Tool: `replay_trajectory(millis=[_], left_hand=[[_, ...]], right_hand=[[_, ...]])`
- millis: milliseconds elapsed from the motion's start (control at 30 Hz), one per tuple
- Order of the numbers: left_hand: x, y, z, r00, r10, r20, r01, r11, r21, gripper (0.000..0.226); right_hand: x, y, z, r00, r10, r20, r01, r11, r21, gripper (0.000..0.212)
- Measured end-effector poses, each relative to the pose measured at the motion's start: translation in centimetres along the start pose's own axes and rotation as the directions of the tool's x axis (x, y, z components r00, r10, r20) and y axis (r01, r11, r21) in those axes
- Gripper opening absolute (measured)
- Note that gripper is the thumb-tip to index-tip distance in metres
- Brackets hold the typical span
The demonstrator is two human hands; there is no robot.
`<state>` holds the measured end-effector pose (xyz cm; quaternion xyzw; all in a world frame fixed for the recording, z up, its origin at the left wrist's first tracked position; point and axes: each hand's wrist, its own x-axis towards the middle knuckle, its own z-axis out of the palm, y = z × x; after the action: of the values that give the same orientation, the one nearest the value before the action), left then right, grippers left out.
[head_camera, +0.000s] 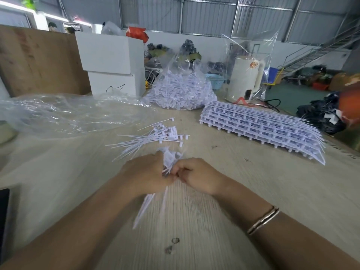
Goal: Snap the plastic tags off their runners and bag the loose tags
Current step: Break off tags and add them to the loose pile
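A pale wooden worktable [253,191] is filling the lower frame, with a warehouse wall and stairs running across the top. At lower centre the person's left hand [144,172] is clenching around a bundle of white tags [169,160], whose thin tails are fanning down toward the bottom edge, while the right hand [196,176] is pinching into the same bundle from the side. Just above the hands a loose pile of snapped tags [155,137] is lying on the wood. The stacked runners [263,127] are sitting at centre right, the filled bag [181,90] at upper centre, and an empty clear bag [58,112] at left. Judging from this, the tails are splaying loosely, so a hard twist risks scattering tags across the table or bending them rather than snapping cleanly.
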<state>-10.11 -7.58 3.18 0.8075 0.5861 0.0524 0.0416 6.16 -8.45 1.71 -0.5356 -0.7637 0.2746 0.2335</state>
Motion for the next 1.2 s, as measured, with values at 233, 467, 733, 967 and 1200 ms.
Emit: replay_trajectory(millis=[233,467,733,967,1200], left_hand=[[0.3,-0.5,0.6,0.993,0.038,-0.114,-0.048,0.995,-0.086,0.048],[4.9,-3.2,-3.9,0.892,0.186,-0.413,-0.303,0.923,-0.238,0.059],[11.5,-4.7,-2.0,0.989,0.103,-0.105,-0.105,0.994,-0.012,0.067],[9.3,-0.9,-1.2,0.816,0.169,-0.553,-0.236,0.970,-0.051,0.057],[8.3,4.8,3.2,0.829,0.452,-0.331,-0.418,0.892,0.171,0.049]], right_hand=[[0.2,1.5,-1.9,0.955,0.072,-0.287,0.012,0.960,0.279,0.038],[0.1,4.0,-4.2,0.846,0.220,-0.486,-0.002,0.913,0.409,0.036],[0.3,4.0,-3.3,0.908,0.084,-0.411,0.020,0.970,0.243,0.037],[0.8,4.3,-3.0,0.886,0.074,-0.458,0.018,0.981,0.193,0.037],[2.7,6.2,-8.1,0.825,0.063,-0.562,-0.243,0.937,-0.251,0.026]])
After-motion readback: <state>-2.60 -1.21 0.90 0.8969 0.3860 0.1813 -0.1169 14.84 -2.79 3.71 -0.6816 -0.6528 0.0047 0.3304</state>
